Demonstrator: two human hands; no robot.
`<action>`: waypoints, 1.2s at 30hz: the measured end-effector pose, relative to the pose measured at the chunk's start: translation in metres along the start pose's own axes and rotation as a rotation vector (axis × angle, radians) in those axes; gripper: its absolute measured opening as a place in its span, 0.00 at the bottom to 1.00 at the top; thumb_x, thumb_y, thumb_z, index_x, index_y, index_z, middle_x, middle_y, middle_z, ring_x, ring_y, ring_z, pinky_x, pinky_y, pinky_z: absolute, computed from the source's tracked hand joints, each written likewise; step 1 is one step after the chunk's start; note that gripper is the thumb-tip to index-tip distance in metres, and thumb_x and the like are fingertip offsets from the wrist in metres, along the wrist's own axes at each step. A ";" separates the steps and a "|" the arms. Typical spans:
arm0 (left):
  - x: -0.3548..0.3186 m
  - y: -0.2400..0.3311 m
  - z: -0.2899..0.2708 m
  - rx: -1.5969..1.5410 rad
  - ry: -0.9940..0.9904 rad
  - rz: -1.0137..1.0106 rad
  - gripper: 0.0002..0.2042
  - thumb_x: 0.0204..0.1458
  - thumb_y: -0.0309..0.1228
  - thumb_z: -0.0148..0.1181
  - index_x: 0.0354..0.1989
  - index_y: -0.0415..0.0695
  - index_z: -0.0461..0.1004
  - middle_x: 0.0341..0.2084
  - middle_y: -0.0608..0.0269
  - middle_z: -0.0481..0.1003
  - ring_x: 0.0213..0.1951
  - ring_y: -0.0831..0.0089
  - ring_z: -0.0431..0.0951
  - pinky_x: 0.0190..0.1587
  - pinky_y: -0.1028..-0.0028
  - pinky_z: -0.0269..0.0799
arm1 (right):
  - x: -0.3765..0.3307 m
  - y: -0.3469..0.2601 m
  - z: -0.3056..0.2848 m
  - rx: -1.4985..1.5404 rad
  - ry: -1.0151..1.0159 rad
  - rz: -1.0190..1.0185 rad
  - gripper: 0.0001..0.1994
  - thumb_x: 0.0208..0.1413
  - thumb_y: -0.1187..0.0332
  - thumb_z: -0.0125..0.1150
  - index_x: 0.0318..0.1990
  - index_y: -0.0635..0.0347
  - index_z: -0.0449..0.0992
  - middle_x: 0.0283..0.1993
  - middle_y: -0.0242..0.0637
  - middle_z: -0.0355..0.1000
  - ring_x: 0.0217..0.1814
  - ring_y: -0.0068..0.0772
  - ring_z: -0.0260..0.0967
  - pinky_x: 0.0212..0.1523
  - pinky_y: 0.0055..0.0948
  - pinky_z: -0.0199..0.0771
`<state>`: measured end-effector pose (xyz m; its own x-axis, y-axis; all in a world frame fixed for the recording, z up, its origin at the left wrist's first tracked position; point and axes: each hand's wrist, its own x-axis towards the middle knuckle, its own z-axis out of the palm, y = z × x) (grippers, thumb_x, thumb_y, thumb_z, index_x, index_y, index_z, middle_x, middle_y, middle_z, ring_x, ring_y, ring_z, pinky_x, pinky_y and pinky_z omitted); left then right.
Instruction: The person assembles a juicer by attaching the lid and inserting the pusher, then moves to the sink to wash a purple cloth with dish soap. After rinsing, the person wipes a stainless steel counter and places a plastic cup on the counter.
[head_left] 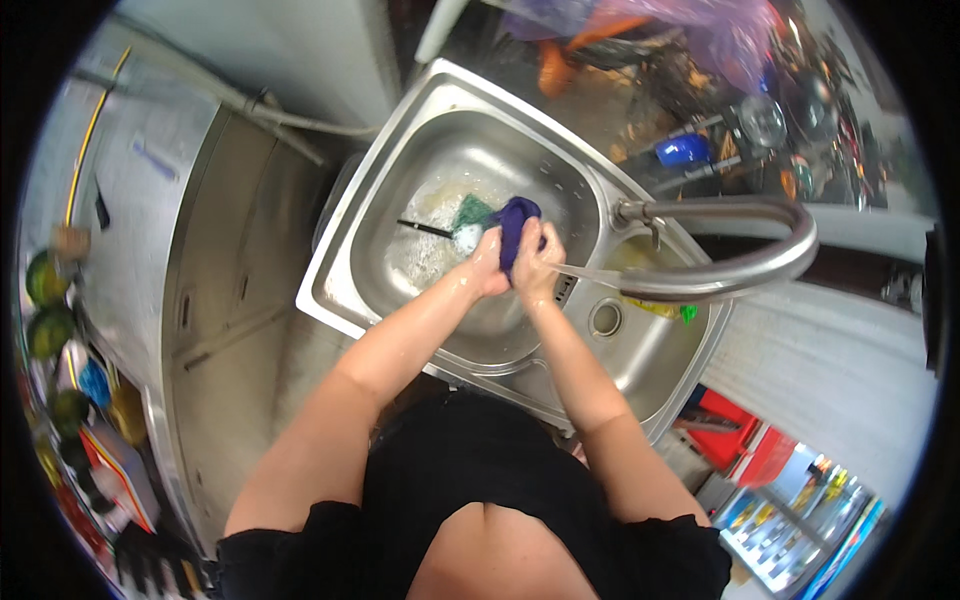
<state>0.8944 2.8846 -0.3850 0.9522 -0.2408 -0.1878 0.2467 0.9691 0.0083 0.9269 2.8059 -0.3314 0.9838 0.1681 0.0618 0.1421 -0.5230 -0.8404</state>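
Observation:
A wet, bunched purple cloth is squeezed between my two hands over the large basin of the steel sink. My left hand closes on its near left side. From the right, my right hand wraps round it, fingers partly hidden by the folds. Water from the curved faucet streams onto my right wrist and hand. Just left of the cloth lie a green scouring pad and a thin black stick-like handle. White suds beside them hide the handle's other end.
A smaller basin with a drain adjoins on the right, holding a yellow bottle with a green cap. Behind the sink are a purple plastic bag, a blue item and clutter. A steel cabinet stands left.

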 end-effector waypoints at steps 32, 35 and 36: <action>-0.008 0.002 0.008 1.250 0.195 0.183 0.25 0.56 0.42 0.41 0.58 0.39 0.53 0.55 0.48 0.59 0.56 0.59 0.61 0.57 0.56 0.58 | -0.047 -0.052 -0.020 0.007 -0.211 -0.315 0.09 0.42 0.61 0.55 0.25 0.58 0.71 0.30 0.45 0.70 0.35 0.50 0.68 0.39 0.43 0.64; -0.022 -0.013 0.051 0.526 0.507 -0.143 0.19 0.57 0.35 0.37 0.55 0.39 0.59 0.52 0.50 0.64 0.56 0.58 0.62 0.58 0.56 0.58 | -0.011 -0.009 -0.026 -0.160 0.014 -0.075 0.11 0.47 0.59 0.51 0.28 0.55 0.73 0.29 0.44 0.72 0.33 0.49 0.70 0.36 0.44 0.67; -0.033 -0.017 0.054 0.446 0.365 -0.200 0.21 0.57 0.37 0.37 0.55 0.38 0.59 0.52 0.51 0.64 0.56 0.58 0.63 0.58 0.54 0.57 | 0.015 0.004 -0.036 -0.088 -0.020 0.168 0.11 0.48 0.58 0.50 0.29 0.54 0.73 0.27 0.44 0.73 0.30 0.49 0.70 0.34 0.45 0.67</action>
<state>0.8680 2.8733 -0.3260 0.7757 -0.3053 -0.5523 0.5412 0.7720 0.3334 0.9460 2.7765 -0.3144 0.9923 0.0881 -0.0871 -0.0144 -0.6162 -0.7874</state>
